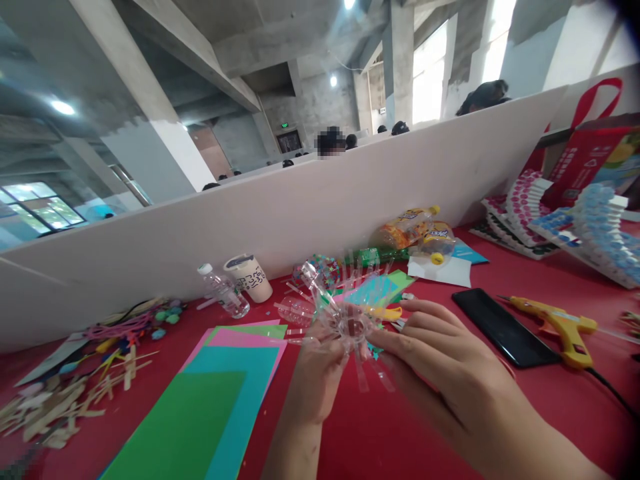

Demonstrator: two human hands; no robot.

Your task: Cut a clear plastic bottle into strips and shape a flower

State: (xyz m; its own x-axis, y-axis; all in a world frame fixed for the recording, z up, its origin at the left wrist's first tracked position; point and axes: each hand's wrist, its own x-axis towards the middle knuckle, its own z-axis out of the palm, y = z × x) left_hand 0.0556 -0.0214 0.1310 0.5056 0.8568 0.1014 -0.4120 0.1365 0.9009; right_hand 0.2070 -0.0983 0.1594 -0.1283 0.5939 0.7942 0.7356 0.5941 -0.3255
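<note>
A clear plastic bottle piece cut into strips (354, 325) fans out in front of me, its strips spreading on all sides. My left hand (320, 370) is closed around its lower left part, the fingers partly hidden behind the plastic. From the right, my right hand (445, 353) reaches over with its fingers stretched out, the index fingertip at the edge of the cut plastic. Just behind the strips lie yellow-handled scissors (385, 312), partly covered. Green star-shaped bits (376, 350) show beneath the plastic.
Coloured paper sheets (200, 400) lie left of my hands. A phone (505, 327) and a yellow glue gun (565, 327) are on the right. Along the white partition (280, 213) stand a water bottle (223, 291), a cup (254, 280) and drink bottles (407, 228). Wooden sticks (65, 407) lie far left.
</note>
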